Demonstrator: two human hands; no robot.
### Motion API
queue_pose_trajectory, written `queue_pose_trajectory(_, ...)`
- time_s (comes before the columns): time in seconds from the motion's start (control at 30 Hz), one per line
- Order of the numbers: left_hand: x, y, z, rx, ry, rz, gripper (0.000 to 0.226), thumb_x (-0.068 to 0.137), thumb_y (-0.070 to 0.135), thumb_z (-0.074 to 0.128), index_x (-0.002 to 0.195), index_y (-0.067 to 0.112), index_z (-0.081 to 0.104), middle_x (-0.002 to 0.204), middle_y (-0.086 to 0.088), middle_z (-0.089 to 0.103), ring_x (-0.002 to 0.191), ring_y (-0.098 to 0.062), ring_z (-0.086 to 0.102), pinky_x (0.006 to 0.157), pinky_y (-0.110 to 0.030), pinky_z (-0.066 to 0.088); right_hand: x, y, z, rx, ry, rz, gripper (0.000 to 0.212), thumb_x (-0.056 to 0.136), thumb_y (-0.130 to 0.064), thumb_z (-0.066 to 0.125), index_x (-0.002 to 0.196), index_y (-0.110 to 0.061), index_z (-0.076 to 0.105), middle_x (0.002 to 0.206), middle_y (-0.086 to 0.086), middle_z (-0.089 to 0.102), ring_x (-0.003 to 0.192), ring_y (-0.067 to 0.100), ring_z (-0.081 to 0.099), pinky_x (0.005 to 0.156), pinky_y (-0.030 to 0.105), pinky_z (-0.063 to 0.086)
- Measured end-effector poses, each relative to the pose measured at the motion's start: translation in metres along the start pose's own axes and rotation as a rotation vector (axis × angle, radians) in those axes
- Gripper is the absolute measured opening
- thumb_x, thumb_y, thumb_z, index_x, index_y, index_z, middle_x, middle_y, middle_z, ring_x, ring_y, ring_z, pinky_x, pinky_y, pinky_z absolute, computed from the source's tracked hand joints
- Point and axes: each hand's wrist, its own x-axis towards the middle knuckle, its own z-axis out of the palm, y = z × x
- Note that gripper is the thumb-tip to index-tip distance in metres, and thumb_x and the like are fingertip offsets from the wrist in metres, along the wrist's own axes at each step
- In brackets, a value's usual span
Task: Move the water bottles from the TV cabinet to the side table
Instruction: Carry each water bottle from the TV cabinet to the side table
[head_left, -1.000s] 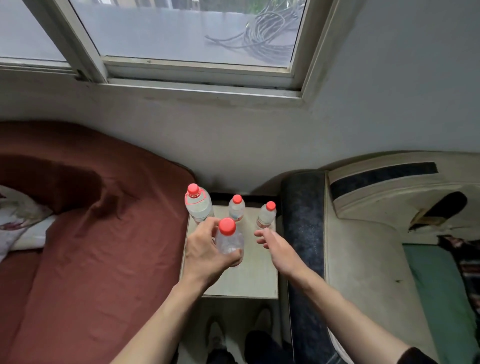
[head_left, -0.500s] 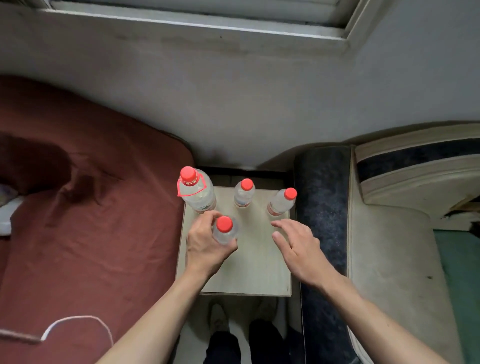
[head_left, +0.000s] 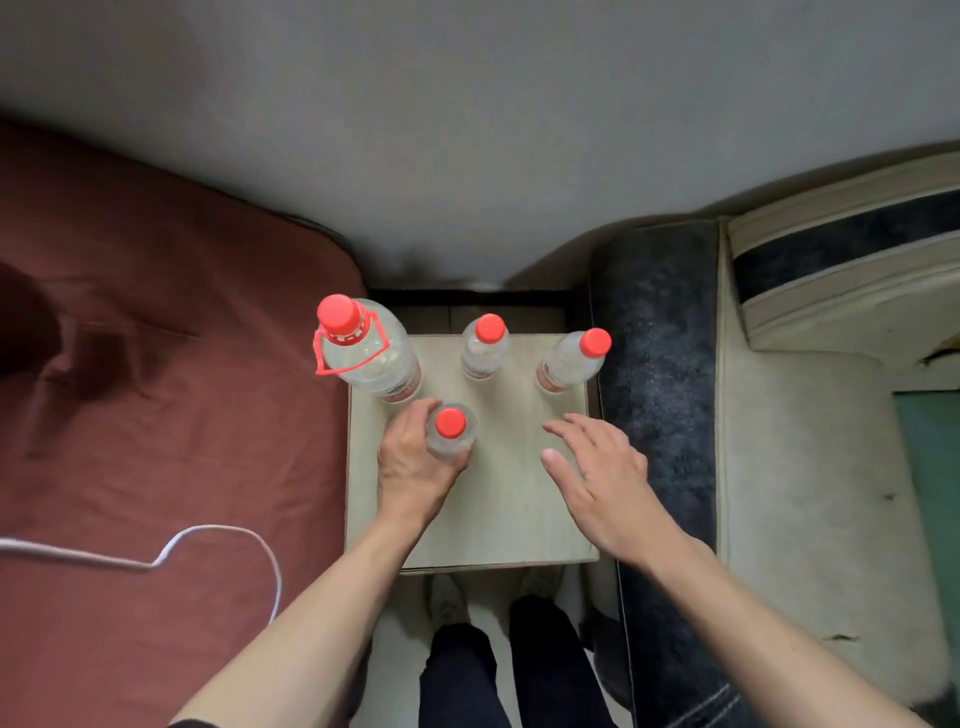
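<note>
A small pale side table (head_left: 514, 519) stands between a bed and a sofa. My left hand (head_left: 410, 462) is wrapped around a small clear bottle with a red cap (head_left: 450, 427), upright near the table's left middle. Behind it stand a large red-capped bottle with a red carry handle (head_left: 363, 348) at the back left, a small bottle (head_left: 484, 345) at the back centre and another small bottle (head_left: 569, 359) at the back right. My right hand (head_left: 597, 478) hovers open over the table's right half, fingers spread, holding nothing.
A bed with a dark red cover (head_left: 171, 415) lies close on the left, with a white cable (head_left: 171, 551) across it. A dark sofa arm (head_left: 660, 364) and pale cushion (head_left: 810, 493) border the right. A grey wall (head_left: 467, 156) is behind; my legs (head_left: 498, 670) are below.
The view has tilted down and the window has left the frame. My left hand has lowered the small bottle onto the table. My right hand has spread open over the right side.
</note>
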Motion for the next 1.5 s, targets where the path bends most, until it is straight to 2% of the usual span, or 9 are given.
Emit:
queue_pose_trajectory(0.27,-0.002,-0.007,0.000,-0.016,-0.038,-0.006,0.057,0.068,0.025,0.087,0.118,0.022,0.061,0.112,0.004,0.064,0.103,-0.019,0.060,0.090,-0.040,0.052,-0.006,-0.008,-0.004,0.014,0.004,0.014,0.064,0.090,-0.063,0.020,0.144,-0.036,0.041,0.153,-0.009,0.033,0.143,0.009,0.019,0.114,0.038,0.014)
queue_pose_trajectory(0.43,-0.002,0.003,-0.013,0.022,-0.177,-0.047,0.066,0.071,0.036,0.082,0.129,0.025,0.054,0.118,0.002,0.063,0.107,-0.022,0.061,0.092,-0.042,0.052,-0.012,-0.015,-0.014,-0.027,0.035,-0.001,0.074,0.084,-0.069,0.012,0.143,-0.036,0.042,0.153,-0.007,0.033,0.143,0.012,0.019,0.115,0.042,0.015)
queue_pose_trajectory(0.53,-0.007,0.016,-0.038,0.049,-0.170,-0.011,0.083,0.069,0.032,0.088,0.140,0.021,0.047,0.130,0.001,0.060,0.112,-0.020,0.059,0.096,-0.038,0.051,-0.018,-0.025,-0.028,-0.086,0.072,-0.029,0.068,0.087,-0.067,0.016,0.143,-0.038,0.041,0.153,-0.006,0.033,0.142,0.016,0.020,0.114,0.044,0.018)
queue_pose_trajectory(0.73,-0.025,0.055,-0.090,0.144,-0.098,0.093,0.073,0.070,0.032,0.088,0.133,0.015,0.055,0.124,-0.003,0.062,0.111,-0.020,0.060,0.096,-0.036,0.051,-0.036,-0.047,-0.064,-0.166,0.151,-0.073,0.050,0.098,-0.054,0.035,0.144,-0.037,0.039,0.150,-0.006,0.037,0.141,0.019,0.025,0.113,0.047,0.022)
queue_pose_trajectory(0.9,-0.047,0.093,-0.118,0.347,-0.225,0.151,0.068,0.081,0.049,0.074,0.139,0.020,0.052,0.138,0.001,0.053,0.126,-0.022,0.051,0.109,-0.036,0.043,-0.052,-0.066,-0.092,-0.221,0.183,-0.089,0.050,0.098,-0.056,0.031,0.144,-0.037,0.038,0.154,-0.002,0.034,0.143,0.023,0.023,0.115,0.049,0.017)
queue_pose_trajectory(1.2,-0.096,0.143,-0.165,0.628,-0.209,0.300,0.079,0.083,0.071,0.054,0.151,0.040,0.029,0.150,0.004,0.038,0.135,-0.022,0.039,0.104,-0.038,0.045,-0.092,-0.104,-0.134,-0.135,0.308,-0.114,0.052,0.097,-0.056,0.037,0.145,-0.037,0.041,0.150,0.000,0.038,0.142,0.021,0.025,0.113,0.048,0.021)
queue_pose_trajectory(1.3,-0.102,0.155,-0.180,0.724,-0.169,0.364,0.088,0.074,0.083,0.030,0.152,0.043,0.025,0.153,0.003,0.035,0.137,-0.022,0.037,0.104,-0.038,0.043,-0.109,-0.110,-0.139,-0.131,0.349,-0.122,0.052,0.097,-0.057,0.036,0.144,-0.037,0.041,0.151,-0.001,0.038,0.143,0.020,0.023,0.113,0.048,0.021)
queue_pose_trajectory(1.37,-0.104,0.161,-0.189,0.721,-0.142,0.392,0.095,0.067,0.084,0.020,0.152,0.044,0.027,0.154,0.003,0.036,0.138,-0.022,0.036,0.103,-0.039,0.044,-0.120,-0.114,-0.140,-0.138,0.368,-0.120,0.052,0.097,-0.057,0.037,0.145,-0.037,0.041,0.152,-0.001,0.036,0.144,0.020,0.021,0.114,0.049,0.020)
queue_pose_trajectory(1.5,-0.103,0.170,-0.197,0.614,-0.072,0.461,0.088,0.072,0.085,0.027,0.148,0.042,0.038,0.148,0.002,0.046,0.136,-0.023,0.041,0.104,-0.042,0.046,-0.137,-0.115,-0.139,-0.166,0.392,-0.095,0.053,0.096,-0.060,0.036,0.144,-0.039,0.041,0.152,-0.003,0.036,0.144,0.020,0.022,0.116,0.048,0.020)
